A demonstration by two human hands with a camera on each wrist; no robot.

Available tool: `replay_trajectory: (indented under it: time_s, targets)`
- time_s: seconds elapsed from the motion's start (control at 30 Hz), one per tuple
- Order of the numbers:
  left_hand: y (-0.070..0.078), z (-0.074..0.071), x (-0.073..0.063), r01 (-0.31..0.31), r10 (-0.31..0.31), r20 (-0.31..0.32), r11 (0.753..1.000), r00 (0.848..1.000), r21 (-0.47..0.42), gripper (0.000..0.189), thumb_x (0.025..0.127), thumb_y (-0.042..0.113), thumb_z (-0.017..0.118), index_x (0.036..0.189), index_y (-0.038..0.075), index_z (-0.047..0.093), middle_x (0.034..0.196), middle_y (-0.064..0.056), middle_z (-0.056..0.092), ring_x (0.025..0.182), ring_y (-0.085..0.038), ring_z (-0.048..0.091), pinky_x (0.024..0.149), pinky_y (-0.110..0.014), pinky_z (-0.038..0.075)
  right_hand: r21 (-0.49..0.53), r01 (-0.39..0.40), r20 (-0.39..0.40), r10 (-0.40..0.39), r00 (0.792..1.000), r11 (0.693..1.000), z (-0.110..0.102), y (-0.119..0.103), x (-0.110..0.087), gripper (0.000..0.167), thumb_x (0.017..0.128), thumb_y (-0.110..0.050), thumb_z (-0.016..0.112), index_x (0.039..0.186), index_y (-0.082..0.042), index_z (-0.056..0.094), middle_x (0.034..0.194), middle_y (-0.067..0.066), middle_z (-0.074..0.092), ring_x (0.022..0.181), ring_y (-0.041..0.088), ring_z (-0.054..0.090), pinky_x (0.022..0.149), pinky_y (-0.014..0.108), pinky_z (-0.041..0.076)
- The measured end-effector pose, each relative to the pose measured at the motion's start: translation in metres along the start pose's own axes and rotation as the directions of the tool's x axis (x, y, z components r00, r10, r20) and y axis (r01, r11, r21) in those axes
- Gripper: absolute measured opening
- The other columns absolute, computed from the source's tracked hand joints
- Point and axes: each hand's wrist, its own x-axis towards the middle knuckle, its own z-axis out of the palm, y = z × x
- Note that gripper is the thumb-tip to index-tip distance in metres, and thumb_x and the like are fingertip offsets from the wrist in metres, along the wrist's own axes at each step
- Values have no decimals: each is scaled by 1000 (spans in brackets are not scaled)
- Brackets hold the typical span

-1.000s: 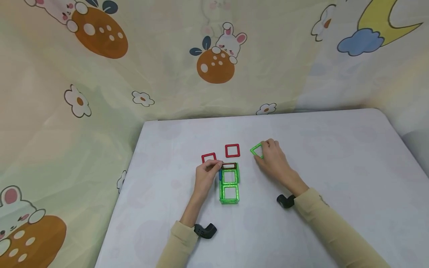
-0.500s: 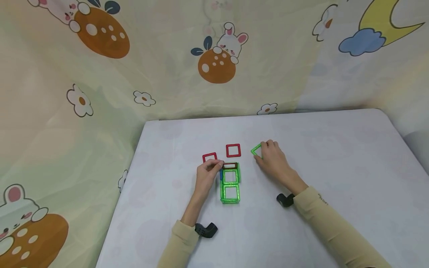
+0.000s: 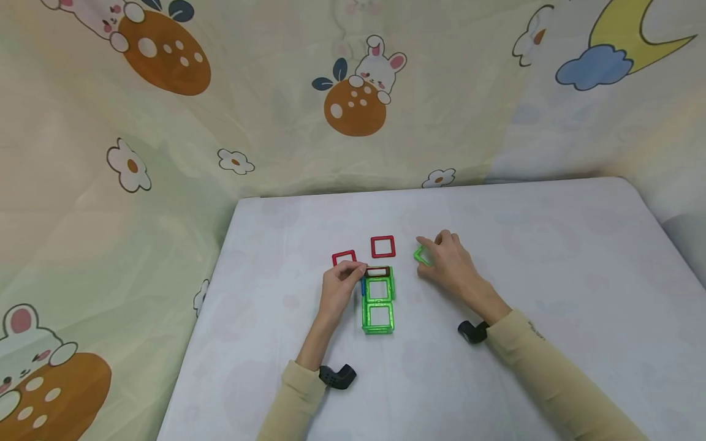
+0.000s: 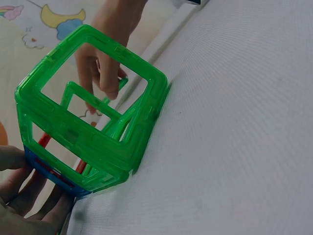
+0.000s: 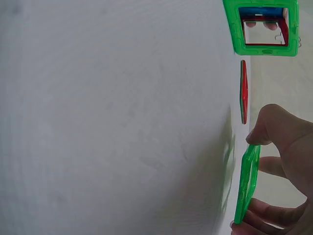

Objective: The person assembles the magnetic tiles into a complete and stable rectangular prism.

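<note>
A block of joined magnetic tiles (image 3: 379,302) stands mid-table, mostly green squares, with a dark red tile at its far end. A blue tile (image 4: 46,172) forms part of its left side. My left hand (image 3: 337,291) holds the block at its far left corner, fingers against the blue tile. To the right, my right hand (image 3: 451,262) holds a loose green magnetic tile (image 5: 248,181) by its edges between thumb and fingers. The tile is seen edge-on in the right wrist view. Its full outline is hidden by the hand in the head view.
A red square tile (image 3: 383,256) lies just beyond the block. Another red tile (image 3: 344,253) lies farther left, partly hidden by the left hand. Both rest on the white-covered table (image 3: 551,275). A patterned cloth (image 3: 276,110) hangs behind the table.
My right index finger has lifted off and extended. The green tile has turned and shifted slightly nearer within the right hand. The left hand and the block have stayed put.
</note>
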Motion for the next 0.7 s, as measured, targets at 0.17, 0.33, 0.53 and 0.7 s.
replay_trajectory:
  time_s: [0.17, 0.33, 0.53, 0.7]
  targets:
    - [1, 0, 0, 9, -9, 4, 1000, 1000, 13, 21, 98, 27, 70, 108, 9, 77, 110, -4, 74, 103, -17, 65, 91, -26, 52, -3, 29, -18, -29, 999, 1000, -1, -1, -4, 46, 82, -18, 77, 126, -6, 73, 105, 22, 51, 95, 35, 48, 68, 41, 50]
    - [1, 0, 0, 3, -3, 7, 1000, 1000, 6, 21, 98, 27, 70, 107, 9, 77, 110, -5, 74, 103, -18, 65, 93, -27, 52, 9, 46, -39, -46, 998, 999, -1, -2, -8, 45, 81, -18, 79, 123, -5, 73, 106, 22, 53, 94, 34, 50, 69, 42, 51]
    - [1, -1, 0, -5, 5, 13, 1000, 1000, 2, 20, 99, 26, 70, 107, 9, 77, 110, -5, 74, 104, -18, 65, 95, -28, 53, 36, 61, -68, -58, 996, 997, -2, 0, -13, 44, 80, -18, 80, 122, -5, 73, 105, 22, 55, 94, 35, 52, 68, 44, 53]
    - [-1, -1, 0, -7, 7, 12, 1000, 1000, 3, 21, 99, 26, 70, 108, 8, 76, 110, -7, 74, 103, -17, 66, 94, -27, 54, 95, 70, -98, -61, 993, 993, -2, 3, -18, 44, 81, -15, 82, 123, -6, 71, 107, 23, 56, 94, 35, 54, 73, 45, 54]
